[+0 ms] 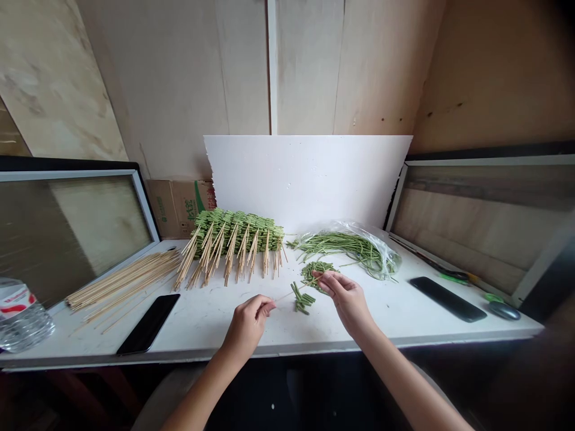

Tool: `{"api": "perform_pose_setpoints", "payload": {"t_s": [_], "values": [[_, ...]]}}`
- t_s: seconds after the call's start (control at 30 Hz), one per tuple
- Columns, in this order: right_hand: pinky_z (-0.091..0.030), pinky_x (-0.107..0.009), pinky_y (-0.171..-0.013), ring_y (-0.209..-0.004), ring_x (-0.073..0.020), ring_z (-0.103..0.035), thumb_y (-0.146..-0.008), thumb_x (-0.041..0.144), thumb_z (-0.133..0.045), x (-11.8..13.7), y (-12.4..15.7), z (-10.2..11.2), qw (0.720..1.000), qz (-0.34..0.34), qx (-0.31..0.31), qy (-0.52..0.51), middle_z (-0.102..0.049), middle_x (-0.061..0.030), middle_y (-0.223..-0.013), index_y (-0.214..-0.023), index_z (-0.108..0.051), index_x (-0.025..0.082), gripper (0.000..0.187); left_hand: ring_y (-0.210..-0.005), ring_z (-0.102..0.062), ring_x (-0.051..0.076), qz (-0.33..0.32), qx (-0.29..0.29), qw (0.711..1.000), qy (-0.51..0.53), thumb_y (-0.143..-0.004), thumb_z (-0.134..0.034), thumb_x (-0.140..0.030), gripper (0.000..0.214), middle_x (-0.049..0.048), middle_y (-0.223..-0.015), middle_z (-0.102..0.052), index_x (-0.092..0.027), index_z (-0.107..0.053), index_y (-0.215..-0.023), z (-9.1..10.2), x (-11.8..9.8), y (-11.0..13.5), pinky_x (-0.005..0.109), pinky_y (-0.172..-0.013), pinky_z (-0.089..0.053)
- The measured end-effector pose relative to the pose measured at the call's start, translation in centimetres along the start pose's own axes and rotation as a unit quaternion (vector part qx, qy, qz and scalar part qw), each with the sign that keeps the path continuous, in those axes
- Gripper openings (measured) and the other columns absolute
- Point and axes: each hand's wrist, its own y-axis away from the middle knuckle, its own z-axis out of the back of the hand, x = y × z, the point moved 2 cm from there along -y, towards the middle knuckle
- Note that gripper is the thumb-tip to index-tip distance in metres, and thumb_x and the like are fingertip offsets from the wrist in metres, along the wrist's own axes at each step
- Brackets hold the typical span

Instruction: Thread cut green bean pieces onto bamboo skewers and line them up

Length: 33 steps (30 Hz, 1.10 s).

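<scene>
My left hand [250, 322] is closed, pinching the end of a thin bamboo skewer [286, 295] that slants up to the right. Near its far end, my right hand [345, 297] pinches a small cut piece of green bean between thumb and fingers; the fingers partly cover it. Beneath the skewer, a few short bean pieces [302, 300] lie on the white table. A larger heap of cut beans [320, 269] sits just behind my right fingertips. Farther left, finished bean skewers [238, 230] are stacked in rows, their bare sticks pointing toward me.
Loose bamboo skewers [123, 278] lie at left, near a black phone [149, 323] and a water bottle [23, 314]. Uncut long beans [345, 245] spill from a clear plastic bag [387, 258]. A dark phone [447, 298] and a mouse [504, 310] are at right. A white board [309, 179] stands behind.
</scene>
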Motion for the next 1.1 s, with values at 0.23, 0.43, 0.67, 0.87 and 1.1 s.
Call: {"api": "perform_pose_setpoints", "payload": {"t_s": [0.23, 0.43, 0.67, 0.87, 1.1], "values": [[-0.056, -0.049, -0.106, -0.119, -0.0339, -0.069, -0.074, 0.046, -0.088, -1.0, 0.6, -0.8, 1.000, 0.011, 0.012, -0.003, -0.081, -0.0087, -0.104, -0.090, -0.079, 0.023, 0.030, -0.059, -0.059, 0.013, -0.012, 0.008, 1.000, -0.013, -0.098, -0.041, -0.010, 0.028, -0.0012, -0.065, -0.059, -0.019, -0.066, -0.089, -0.4, 1.0, 0.5, 0.022, -0.065, -0.049], [-0.056, -0.049, -0.106, -0.117, -0.0329, -0.071, -0.074, 0.045, -0.089, -1.1, 1.1, -1.3, 1.000, 0.016, 0.013, -0.009, -0.081, -0.0091, -0.102, -0.090, -0.078, 0.021, 0.031, -0.058, -0.058, 0.013, 0.000, 0.031, 1.000, -0.003, -0.091, -0.040, -0.003, 0.030, -0.0018, -0.063, -0.056, -0.018, -0.065, -0.087, -0.8, 1.5, 0.7, 0.022, -0.063, -0.047], [-0.058, -0.044, -0.099, -0.114, -0.0321, -0.072, -0.077, 0.049, -0.086, 0.0, 1.0, -0.9, 0.999, 0.030, 0.010, 0.038, -0.081, -0.0081, -0.105, -0.094, -0.079, 0.023, 0.032, -0.064, -0.063, 0.015, 0.025, 0.038, 0.998, 0.035, -0.101, -0.050, -0.026, 0.019, 0.0010, -0.071, -0.065, -0.018, -0.066, -0.093, -0.4, 0.8, 0.1, 0.024, -0.064, -0.049], [-0.058, -0.045, -0.097, -0.113, -0.0331, -0.071, -0.074, 0.050, -0.087, -0.3, 1.2, -1.0, 0.999, 0.037, -0.009, 0.035, -0.081, -0.0080, -0.101, -0.092, -0.079, 0.024, 0.032, -0.060, -0.059, 0.013, 0.016, 0.010, 1.000, 0.006, -0.103, -0.051, -0.029, 0.026, -0.0007, -0.065, -0.063, -0.018, -0.066, -0.084, -0.4, 0.6, 0.3, 0.023, -0.064, -0.046], [-0.056, -0.044, -0.098, -0.115, -0.0321, -0.070, -0.079, 0.047, -0.084, -0.6, 2.1, -1.9, 0.998, 0.048, 0.020, 0.047, -0.080, -0.0086, -0.108, -0.091, -0.079, 0.025, 0.026, -0.057, -0.058, 0.012, -0.007, 0.003, 1.000, 0.006, -0.103, -0.047, -0.024, 0.029, -0.0010, -0.063, -0.061, -0.018, -0.067, -0.084, -0.3, 0.2, 0.4, 0.021, -0.062, -0.045]]}}
